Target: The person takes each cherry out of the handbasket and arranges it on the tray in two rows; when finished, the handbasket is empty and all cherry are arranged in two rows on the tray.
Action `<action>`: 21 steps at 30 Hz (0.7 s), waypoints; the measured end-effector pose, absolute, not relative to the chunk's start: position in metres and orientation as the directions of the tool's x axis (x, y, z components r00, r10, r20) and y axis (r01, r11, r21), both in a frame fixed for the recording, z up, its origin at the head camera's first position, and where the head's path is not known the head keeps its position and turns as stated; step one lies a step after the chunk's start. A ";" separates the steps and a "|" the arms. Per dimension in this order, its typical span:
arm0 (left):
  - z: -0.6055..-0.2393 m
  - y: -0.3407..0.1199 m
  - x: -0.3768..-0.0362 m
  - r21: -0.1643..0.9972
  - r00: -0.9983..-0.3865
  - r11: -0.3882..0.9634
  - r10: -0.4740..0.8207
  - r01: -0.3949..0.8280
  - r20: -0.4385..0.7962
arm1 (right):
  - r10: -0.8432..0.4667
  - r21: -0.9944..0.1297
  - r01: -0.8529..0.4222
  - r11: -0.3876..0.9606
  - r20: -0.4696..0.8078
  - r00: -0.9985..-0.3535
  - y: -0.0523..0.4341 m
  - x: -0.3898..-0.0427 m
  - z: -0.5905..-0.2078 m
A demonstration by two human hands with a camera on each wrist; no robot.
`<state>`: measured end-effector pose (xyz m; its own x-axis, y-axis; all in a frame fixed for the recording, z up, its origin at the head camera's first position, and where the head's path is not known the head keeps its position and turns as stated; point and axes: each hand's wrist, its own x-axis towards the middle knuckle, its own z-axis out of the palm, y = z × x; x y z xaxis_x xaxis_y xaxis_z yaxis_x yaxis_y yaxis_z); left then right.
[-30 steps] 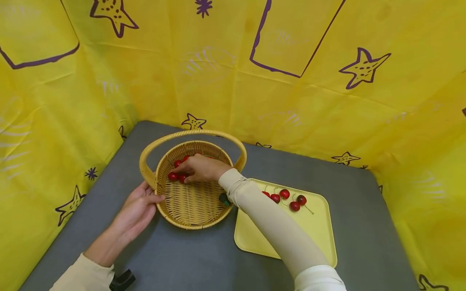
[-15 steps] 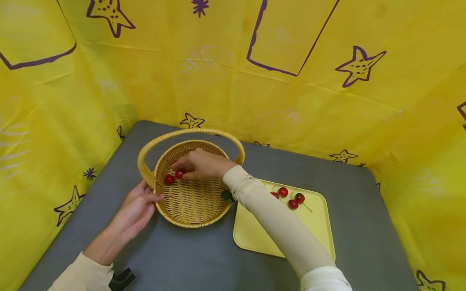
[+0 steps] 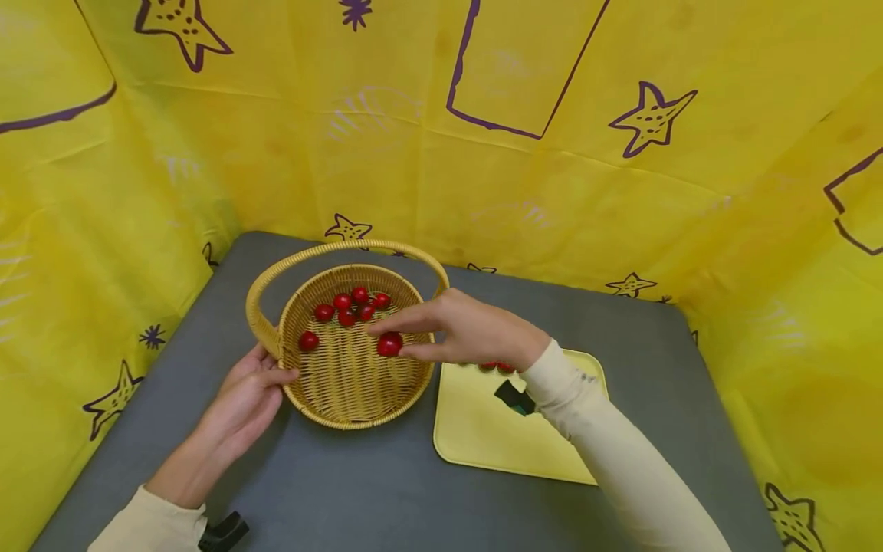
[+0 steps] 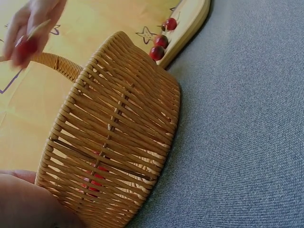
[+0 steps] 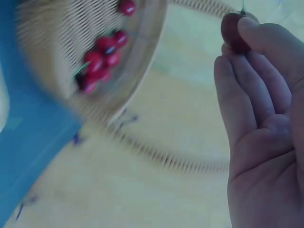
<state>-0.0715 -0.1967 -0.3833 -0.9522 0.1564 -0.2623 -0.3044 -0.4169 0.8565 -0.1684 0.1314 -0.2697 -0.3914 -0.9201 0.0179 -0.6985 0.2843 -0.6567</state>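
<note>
Here, right hand (image 3: 476, 333) pinching cherry (image 3: 389, 344) above basket (image 3: 324, 406) rim, tray (image 3: 476, 429) alongside

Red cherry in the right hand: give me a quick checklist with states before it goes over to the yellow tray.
1. Small red cherry pinched by the right hand: ok, fingertips hold it above the round woven wicker basket.
2. Left hand steadies the basket rim: ok, it rests against the near-left wall.
3. Bare landing space on the flat yellow plastic tray: ok, the near part is bare.
4. Cherries on the tray: ok, three sit by its edge in the left wrist view.
5. Remaining cherries in the basket: ok, a cluster at the far side, one apart.
6. Firmness of the pinch: cannot tell.
</note>
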 end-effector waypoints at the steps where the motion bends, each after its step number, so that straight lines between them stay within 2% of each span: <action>1: -0.383 -0.197 -0.072 0.856 -0.953 -0.420 0.156 -0.303 -0.261 | -0.909 -0.669 -0.678 0.305 0.007 -0.416 0.145 -0.165 -0.270; 9: -0.384 -0.197 -0.072 0.856 -0.956 -0.426 0.161 -0.291 -0.245 | -0.784 -0.687 -0.550 0.475 -0.046 -0.619 0.262 -0.150 -0.295; 14: -0.384 -0.196 -0.072 0.853 -0.955 -0.429 0.157 -0.296 -0.252 | -0.658 -0.736 -0.404 0.543 -0.075 -0.749 0.325 -0.134 -0.322; 21: -0.384 -0.197 -0.071 0.858 -0.954 -0.418 0.156 -0.299 -0.256 | -0.519 -0.816 -0.226 0.532 -0.104 -0.848 0.392 -0.120 -0.362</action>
<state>-0.0710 -0.1966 -0.3840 -0.9539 0.1560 -0.2563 -0.2989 -0.4184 0.8577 -0.1196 0.3923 -0.3617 -0.8484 -0.5191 -0.1036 -0.2258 0.5319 -0.8161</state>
